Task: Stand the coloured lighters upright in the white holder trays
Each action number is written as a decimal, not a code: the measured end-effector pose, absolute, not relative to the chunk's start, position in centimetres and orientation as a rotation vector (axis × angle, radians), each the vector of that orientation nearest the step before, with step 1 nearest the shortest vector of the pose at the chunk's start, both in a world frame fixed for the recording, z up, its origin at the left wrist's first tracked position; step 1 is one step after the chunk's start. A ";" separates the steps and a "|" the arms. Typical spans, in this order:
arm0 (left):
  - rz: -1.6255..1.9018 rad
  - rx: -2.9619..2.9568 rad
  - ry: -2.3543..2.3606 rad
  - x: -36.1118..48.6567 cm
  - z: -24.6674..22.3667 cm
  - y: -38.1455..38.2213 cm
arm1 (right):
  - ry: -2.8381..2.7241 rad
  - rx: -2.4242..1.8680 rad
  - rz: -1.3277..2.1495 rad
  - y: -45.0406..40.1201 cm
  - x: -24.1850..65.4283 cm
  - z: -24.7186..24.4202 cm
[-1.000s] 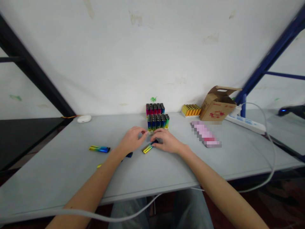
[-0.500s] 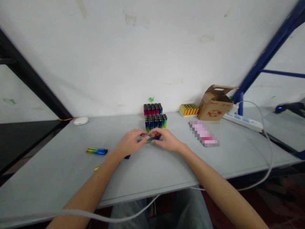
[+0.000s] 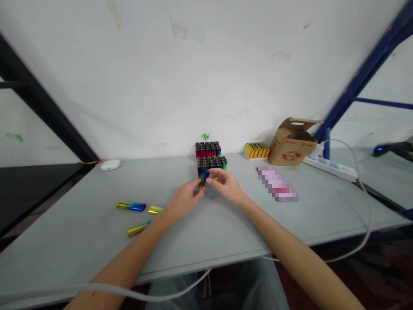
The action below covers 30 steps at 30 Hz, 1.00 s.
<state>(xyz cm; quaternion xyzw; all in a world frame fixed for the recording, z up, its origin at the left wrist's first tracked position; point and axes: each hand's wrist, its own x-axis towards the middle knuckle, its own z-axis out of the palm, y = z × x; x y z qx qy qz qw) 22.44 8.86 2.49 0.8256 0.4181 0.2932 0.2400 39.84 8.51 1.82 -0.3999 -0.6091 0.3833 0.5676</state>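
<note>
A shiny blue-and-green cylinder [image 3: 205, 175] with a dark end is held up, tilted, between my two hands. From the lower left, the fingers of my left hand [image 3: 187, 198] pinch its lower part. My right hand [image 3: 226, 185] is closed on its upper right side, the fingertips partly hiding it. Directly behind stand several similar dark-topped cylinders [image 3: 211, 162] in tight rows. A farther block with pink-and-red bodies [image 3: 208, 150] stands against the wall. Left of my left forearm lie shiny yellow-and-blue pieces [image 3: 131, 206], one of them [image 3: 139, 227] partly covered by the arm.
Orange cylinders [image 3: 260, 150] stand packed near an open cardboard box [image 3: 290, 148]. A pixelated pink object [image 3: 277, 184] lies in front. At right are a white power strip [image 3: 332, 168] and cable; a white case [image 3: 110, 164] sits at back left. Another white cable crosses the table's front edge.
The cylinder between my hands has turned from lying flat to nearly upright. My left hand has moved slightly lower and right, uncovering more of the yellow pieces beside my forearm.
</note>
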 end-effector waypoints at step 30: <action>0.957 1.146 0.617 22.5 4.0 8.9 | -1.383 -1.107 0.460 8.7 42.2 3.2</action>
